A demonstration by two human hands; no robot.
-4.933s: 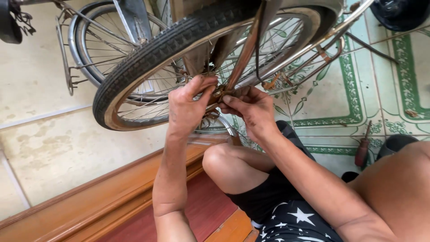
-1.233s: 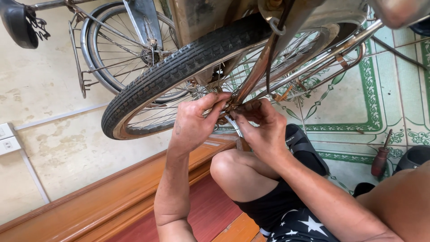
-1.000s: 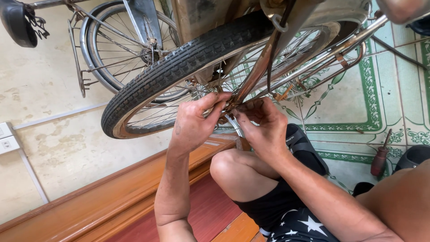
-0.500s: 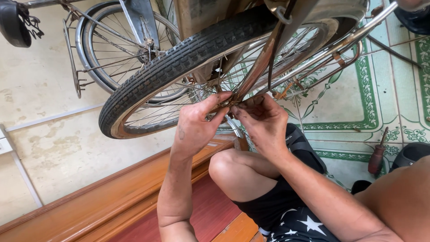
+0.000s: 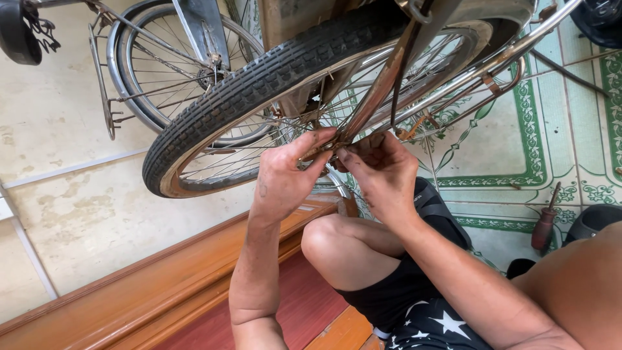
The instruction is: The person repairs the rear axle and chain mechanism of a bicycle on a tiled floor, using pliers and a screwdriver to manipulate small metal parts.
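Observation:
A bicycle wheel with a black knobbly tyre (image 5: 259,84) and a rusty rim fills the upper middle of the head view. Both my greasy hands meet at its axle (image 5: 332,148), beside the rusty fork leg (image 5: 382,84). My left hand (image 5: 285,175) pinches a small part at the axle between thumb and fingers. My right hand (image 5: 382,172) closes on the same spot from the right. The part itself is hidden by my fingertips. My bare knee (image 5: 330,243) is just below the hands.
A second bicycle wheel (image 5: 168,65) with a metal rack stands behind, upper left. A wooden step (image 5: 149,291) runs along the lower left. On the patterned tile floor at right lie a screwdriver (image 5: 545,220) and a black sandal (image 5: 593,220).
The view has shifted a little, so the wheel sits lower and more to the left. My hands have stayed pinched at the axle, with only small finger movement.

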